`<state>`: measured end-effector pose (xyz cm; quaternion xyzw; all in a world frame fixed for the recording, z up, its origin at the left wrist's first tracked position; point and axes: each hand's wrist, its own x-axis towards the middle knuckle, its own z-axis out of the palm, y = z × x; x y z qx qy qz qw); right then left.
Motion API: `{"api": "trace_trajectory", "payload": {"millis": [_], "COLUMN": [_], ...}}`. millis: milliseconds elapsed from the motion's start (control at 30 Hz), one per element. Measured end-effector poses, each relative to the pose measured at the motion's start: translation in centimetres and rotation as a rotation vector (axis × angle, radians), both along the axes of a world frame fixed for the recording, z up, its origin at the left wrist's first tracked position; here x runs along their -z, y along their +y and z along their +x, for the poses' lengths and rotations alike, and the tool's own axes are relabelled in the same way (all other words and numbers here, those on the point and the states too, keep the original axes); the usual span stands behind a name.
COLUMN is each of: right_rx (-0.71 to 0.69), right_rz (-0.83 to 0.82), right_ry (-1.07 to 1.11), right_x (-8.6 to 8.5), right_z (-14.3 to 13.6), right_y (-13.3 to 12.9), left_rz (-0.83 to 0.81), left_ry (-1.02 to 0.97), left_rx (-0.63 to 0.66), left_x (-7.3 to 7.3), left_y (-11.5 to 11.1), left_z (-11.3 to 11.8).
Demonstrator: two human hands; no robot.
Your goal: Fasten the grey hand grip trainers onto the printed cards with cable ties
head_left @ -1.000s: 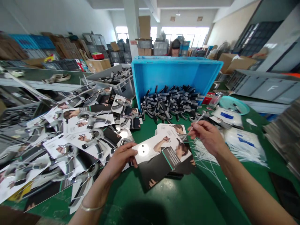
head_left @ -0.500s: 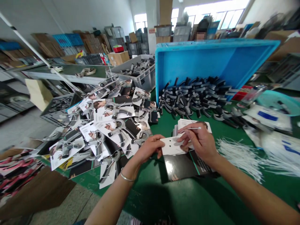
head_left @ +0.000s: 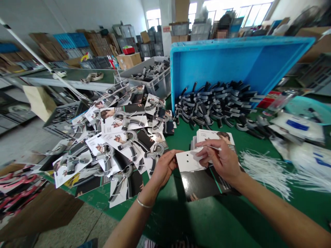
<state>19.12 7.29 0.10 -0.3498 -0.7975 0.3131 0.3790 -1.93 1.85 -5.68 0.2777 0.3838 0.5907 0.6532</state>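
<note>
My left hand (head_left: 165,167) pinches the upper left corner of a printed backing card (head_left: 199,182), its fingertips partly behind the edge. The card is white on top and black below, with small punched holes in the white part. Over its right side, my right hand (head_left: 223,162) holds a white cable tie (head_left: 216,148) in closed fingers. Beneath and behind lies a stack of similar cards (head_left: 210,135). To the left is a heap of hand grippers on cards (head_left: 126,137), grey and black with metal springs. Loose white cable ties (head_left: 266,172) lie right of my right hand.
A blue crate (head_left: 222,62) lies tipped on its side, with grey-black hand grippers (head_left: 212,103) spilling onto the green table (head_left: 178,220). White plastic bags (head_left: 297,127) and a turquoise basin (head_left: 312,108) are at right. Behind stand a grey crate (head_left: 155,82) and a person (head_left: 222,29).
My left thumb has slid from the card's face to its corner, and the left wrist has turned. My right hand stays over the card with the cable tie tilted slightly differently.
</note>
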Motion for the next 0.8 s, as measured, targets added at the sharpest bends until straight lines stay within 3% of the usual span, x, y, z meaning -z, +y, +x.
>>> {"api": "trace_trajectory", "payload": {"millis": [200,433,633,800], "right_rx": [-0.116,-0.035,-0.108,-0.191], "right_rz": [-0.021,0.063,0.245,0.166], "right_ry": [-0.050,0.036,-0.160,-0.284], "right_x": [0.1,0.2,0.6,0.6], "right_z": [-0.2,0.4,0.2,-0.8], "right_y": [0.1,-0.5,0.1,1.0], "left_rz": [0.033,-0.005,0.017,0.017], "left_ry": [-0.001,-0.028,-0.028,-0.085], "left_rx": [-0.019,-0.041,-0.041,-0.055], "left_x": [-0.1,0.0,0.2,1.6], "left_y": [-0.1,-0.1,0.0,0.0], "left_z": [0.5,1.1,0.9,1.5]}}
